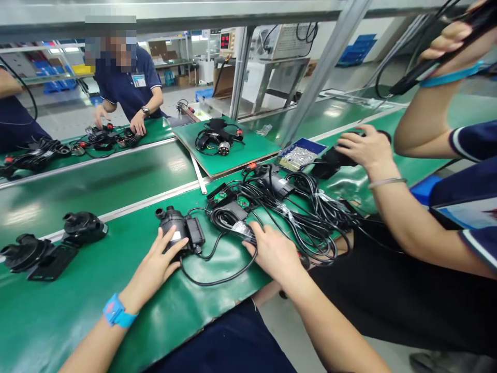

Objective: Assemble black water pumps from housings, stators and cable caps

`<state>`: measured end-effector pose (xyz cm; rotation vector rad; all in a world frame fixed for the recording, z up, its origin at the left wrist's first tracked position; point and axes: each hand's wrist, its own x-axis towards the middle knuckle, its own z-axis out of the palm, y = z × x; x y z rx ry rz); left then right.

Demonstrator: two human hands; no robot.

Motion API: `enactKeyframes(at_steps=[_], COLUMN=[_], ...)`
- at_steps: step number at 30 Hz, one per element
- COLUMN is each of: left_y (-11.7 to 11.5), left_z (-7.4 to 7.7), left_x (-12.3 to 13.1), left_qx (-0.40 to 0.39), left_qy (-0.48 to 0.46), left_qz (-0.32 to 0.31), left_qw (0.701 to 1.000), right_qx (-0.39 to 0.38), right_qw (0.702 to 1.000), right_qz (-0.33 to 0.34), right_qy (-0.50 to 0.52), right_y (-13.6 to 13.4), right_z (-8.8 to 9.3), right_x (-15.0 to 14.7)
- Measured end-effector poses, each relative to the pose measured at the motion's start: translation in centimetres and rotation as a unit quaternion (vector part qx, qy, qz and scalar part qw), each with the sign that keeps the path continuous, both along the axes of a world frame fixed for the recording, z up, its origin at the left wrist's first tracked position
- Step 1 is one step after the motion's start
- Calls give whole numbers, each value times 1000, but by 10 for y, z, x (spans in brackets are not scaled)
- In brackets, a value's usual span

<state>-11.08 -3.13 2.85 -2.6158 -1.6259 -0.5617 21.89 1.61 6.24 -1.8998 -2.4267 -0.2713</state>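
Observation:
My left hand [160, 259] grips a black motor pump [173, 224] from above, fingers spread over its casing. A small black box [195, 234] is attached at the pump's right side. Bundled in a loop, a black cable [229, 220] with a clear plastic wrap is in my right hand [274, 254], whose fingers are closed round it. One stretch of cable curves across the green bench between both hands. Just beyond the coil lie opened black housings with green circuit boards [222, 196].
Two black pump parts [83, 228] [34, 256] lie at the left. Several coiled cables [295, 207] crowd the right, near a blue tray of small metal parts [301, 154]. A co-worker's hands [368, 147] [446, 44] work at the right, one holding a dark tool. Another person stands opposite.

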Motion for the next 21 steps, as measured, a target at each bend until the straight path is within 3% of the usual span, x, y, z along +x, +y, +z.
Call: enactKeyframes(at_steps=[5, 7, 10, 12, 14, 17, 19, 21], left_y=[30, 38, 43, 43, 42, 48, 64, 92], left_z=[-5, -3, 2, 5, 5, 7, 15, 30], left_x=[42, 56, 69, 69, 63, 47, 37, 32], left_qx=[-41, -60, -87, -102, -100, -45, -12, -10], left_qy=[-25, -36, -53, -71, -106, -209, -273, -294], left_qz=[-32, -53, -87, -108, -121, -44, 63, 135], left_qw=[998, 996, 991, 986, 982, 976, 960, 946], right_qx=[-26, -36, -127, -188, -186, -135, -106, -89], right_qw=[996, 997, 990, 963, 934, 926, 950, 973], right_qz=[-81, -68, 60, 170, 244, 265, 206, 120], right_qy=[-15, -13, 23, 92, 180, 233, 207, 178], right_y=[30, 38, 50, 64, 89, 153, 209, 265], right_z=[2, 6, 29, 57, 90, 125, 130, 123], right_x=[21, 34, 61, 77, 82, 65, 45, 27])
